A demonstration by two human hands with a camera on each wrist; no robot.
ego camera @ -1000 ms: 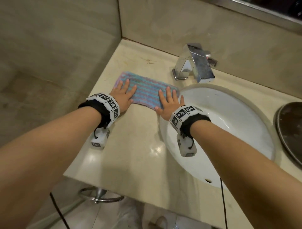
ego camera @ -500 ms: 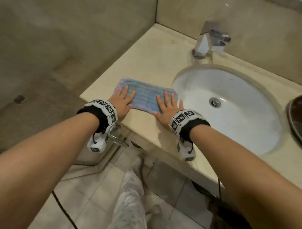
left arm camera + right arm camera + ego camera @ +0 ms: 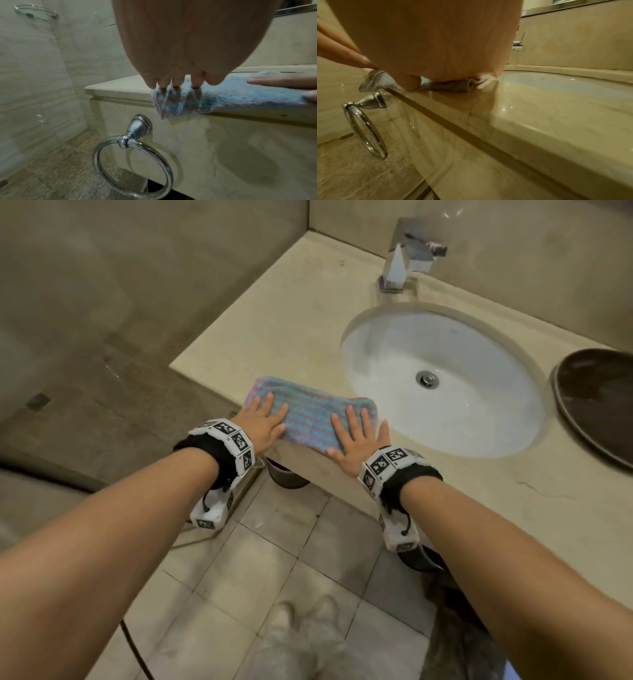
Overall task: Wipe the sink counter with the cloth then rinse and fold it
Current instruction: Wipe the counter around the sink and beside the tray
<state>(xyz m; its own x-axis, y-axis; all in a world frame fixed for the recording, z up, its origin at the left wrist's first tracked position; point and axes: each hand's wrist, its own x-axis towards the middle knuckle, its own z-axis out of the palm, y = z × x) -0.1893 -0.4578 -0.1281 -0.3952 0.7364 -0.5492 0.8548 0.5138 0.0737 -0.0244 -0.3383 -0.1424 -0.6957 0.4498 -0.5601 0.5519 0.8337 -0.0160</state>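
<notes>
- Head view: both hands are flat on the cloth (image 3: 310, 419), which sits at the front edge of the counter (image 3: 274, 337), just left of the sink (image 3: 445, 378). Left hand (image 3: 263, 424) is on its left end, right hand (image 3: 356, 443) on its right end — fingers straight and spread, pressing rather than grabbing. So I'd say we're in the wiping part. The tap (image 3: 407, 258) shows no water running, so rinsing looks not started, and the final fold is still to come.
- Left wrist view: left fingers (image 3: 163, 83) press straight down on the cloth (image 3: 223, 98), whose corner droops a bit over the counter's front edge. A towel ring (image 3: 133, 162) hangs below.
- Right wrist view: the palm (image 3: 436, 47) blocks most of it, but the cloth (image 3: 450, 85) pokes out underneath, lying on the counter (image 3: 539, 115) at the edge. The counter looks shiny — can't tell how much of it is actually wiped.
</notes>
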